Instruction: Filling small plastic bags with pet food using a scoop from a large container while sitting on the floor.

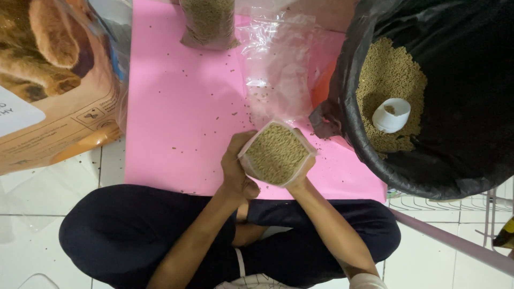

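Above a pink mat, both hands, left hand and right hand, clasp a clear pellet-filled bag. Empty plastic bags lie just beyond; a black-lined bin of pellets holding a white scoop stands right, a large printed sack left.

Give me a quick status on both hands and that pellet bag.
Left hand and right hand both grip the small clear bag of pellets, held above the pink mat. White scoop sits in the black-lined bin. Nothing obstructing.

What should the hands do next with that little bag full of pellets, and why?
Probably pinch the top shut. Both hands, left and right, hold the small clear bag open, already full of pellets. Loose pellets dot the pink mat, so tilting it could spill more. A filled bag stands farther back.
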